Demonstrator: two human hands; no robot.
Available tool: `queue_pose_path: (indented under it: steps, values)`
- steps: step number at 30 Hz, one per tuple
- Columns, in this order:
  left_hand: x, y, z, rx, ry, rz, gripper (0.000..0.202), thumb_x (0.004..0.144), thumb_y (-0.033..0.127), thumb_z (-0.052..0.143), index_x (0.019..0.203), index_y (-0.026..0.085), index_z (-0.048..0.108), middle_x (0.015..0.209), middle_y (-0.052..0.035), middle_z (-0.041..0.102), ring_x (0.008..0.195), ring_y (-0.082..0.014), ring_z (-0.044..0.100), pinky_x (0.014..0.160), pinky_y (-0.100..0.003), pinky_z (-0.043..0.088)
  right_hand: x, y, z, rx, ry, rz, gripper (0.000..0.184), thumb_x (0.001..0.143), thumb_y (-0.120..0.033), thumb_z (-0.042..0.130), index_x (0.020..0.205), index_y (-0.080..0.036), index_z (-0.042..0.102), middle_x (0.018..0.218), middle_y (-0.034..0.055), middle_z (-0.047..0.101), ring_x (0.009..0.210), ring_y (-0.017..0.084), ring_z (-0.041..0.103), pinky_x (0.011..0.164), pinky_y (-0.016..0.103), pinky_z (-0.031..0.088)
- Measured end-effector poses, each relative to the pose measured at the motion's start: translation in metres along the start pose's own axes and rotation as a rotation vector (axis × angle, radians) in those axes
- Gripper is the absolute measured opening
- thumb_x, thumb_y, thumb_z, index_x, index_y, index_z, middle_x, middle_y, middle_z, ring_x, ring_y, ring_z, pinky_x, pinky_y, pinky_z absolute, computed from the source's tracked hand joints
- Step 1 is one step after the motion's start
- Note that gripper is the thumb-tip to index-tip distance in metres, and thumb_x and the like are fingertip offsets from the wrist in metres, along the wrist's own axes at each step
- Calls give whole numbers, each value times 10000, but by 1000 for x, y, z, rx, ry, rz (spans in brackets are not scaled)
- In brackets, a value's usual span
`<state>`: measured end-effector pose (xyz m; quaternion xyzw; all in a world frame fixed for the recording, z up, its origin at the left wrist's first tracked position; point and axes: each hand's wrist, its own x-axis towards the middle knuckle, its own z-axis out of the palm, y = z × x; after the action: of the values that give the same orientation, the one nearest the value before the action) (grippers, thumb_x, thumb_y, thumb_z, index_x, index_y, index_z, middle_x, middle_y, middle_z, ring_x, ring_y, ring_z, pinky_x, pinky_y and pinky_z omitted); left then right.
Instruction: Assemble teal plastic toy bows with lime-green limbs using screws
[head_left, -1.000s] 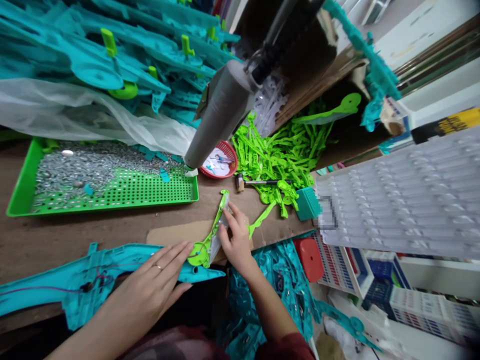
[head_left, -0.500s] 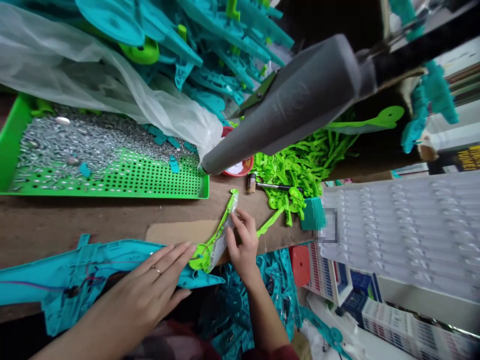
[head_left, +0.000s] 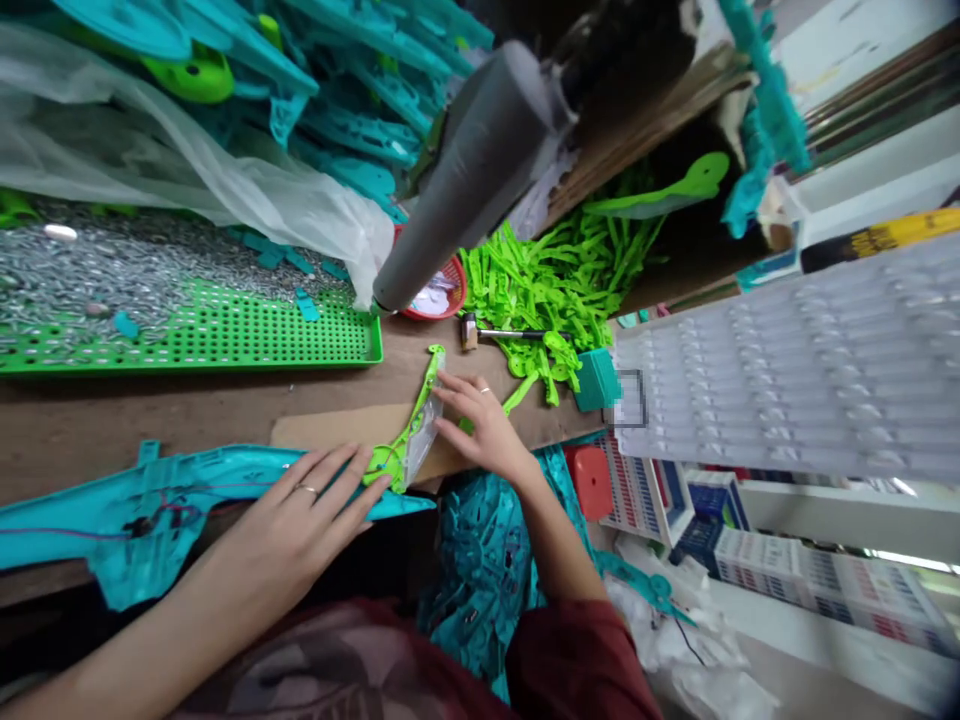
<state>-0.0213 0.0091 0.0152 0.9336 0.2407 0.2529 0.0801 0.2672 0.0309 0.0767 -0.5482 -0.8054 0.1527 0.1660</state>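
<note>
A lime-green plastic arm with a rounded lower end and a translucent strip along its right side lies over the tip of a long turquoise plastic shell. My left hand, wearing a ring, rests with stretched fingers over the shell, its fingertips at the green arm's round end. Spread fingers of my right hand reach the strip's right edge from the other side; both hands are open. Thin dark wires run inside the shell. A brown cardboard piece lies beneath the parts.
Behind stands a green perforated tray of small metal screws. A grey cylindrical tool slants overhead beside a red basket. A hammer lies by piled green parts. Turquoise parts hang below the table edge.
The view has shifted, so the bench appears further left and higher. My right hand's fingers have straightened and lie flatter beside the strip. My left hand stays on the shell.
</note>
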Motion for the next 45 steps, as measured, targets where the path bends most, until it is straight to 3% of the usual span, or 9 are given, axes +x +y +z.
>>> queue_pose_path:
  steps: [3,5,8,11,14,16,20,30,45]
  values:
    - [-2,-3,3,-4,-6,38,406,1011,196,416,1368,131,598,1421,-230,569,1329,-408,527,1082,-596,413,-23,5,-19,37,116,83,361,980,-320,582,1330,-234,595,1289,130,625,1156,255,618,984,445,538]
    - [-1,-6,3,2,4,66,384,1010,196,432,1338,120,618,1408,-229,581,1315,-399,541,1083,-579,417,-45,10,-24,-19,37,217,521,914,-403,677,1389,-232,546,1354,158,543,1120,278,635,917,438,578]
    - [1,-10,1,27,26,86,345,1010,234,473,1255,72,656,1340,-235,628,1236,-386,595,1056,-543,441,-74,19,-12,-86,-103,296,622,902,-415,687,1445,-198,475,1387,190,479,1164,314,617,978,489,561]
    - [4,-11,-1,18,35,69,337,1018,272,480,1200,60,668,1319,-225,645,1211,-365,613,1053,-514,446,-85,21,2,-19,-40,307,532,946,-373,631,1423,-194,477,1345,180,502,1117,279,632,936,454,585]
    - [5,-11,-3,-30,53,45,301,1023,280,475,1122,85,682,1317,-207,653,1216,-340,619,1072,-487,438,-75,0,3,89,87,281,565,901,-394,708,1394,-217,496,1307,161,541,1015,243,659,831,392,616]
    - [5,-11,-4,-64,55,34,276,1023,284,481,1073,98,679,1313,-197,658,1215,-328,623,1081,-476,435,-61,-22,1,157,130,173,613,871,-403,752,1399,-239,487,1312,150,568,1123,261,638,905,394,601]
    - [5,-12,-6,-101,41,14,265,1023,300,488,1066,98,653,1325,-195,649,1235,-329,613,1081,-481,441,-32,-48,11,223,-27,-101,552,893,-408,725,1355,-203,501,1320,163,607,1266,259,583,1054,403,528]
    - [6,-10,-11,-167,-7,-71,291,1037,355,446,1110,135,622,1312,-156,659,1230,-299,622,1065,-472,467,-15,-33,28,275,-20,-238,423,858,-440,757,1115,-153,582,1212,178,669,1119,244,630,962,418,514]
    - [5,-10,-9,-135,-19,-69,305,1036,319,449,1182,121,629,1325,-167,647,1233,-309,615,1058,-484,475,-17,-23,46,283,140,-346,386,868,-420,759,1110,-164,601,1212,192,700,1056,241,675,888,417,537]
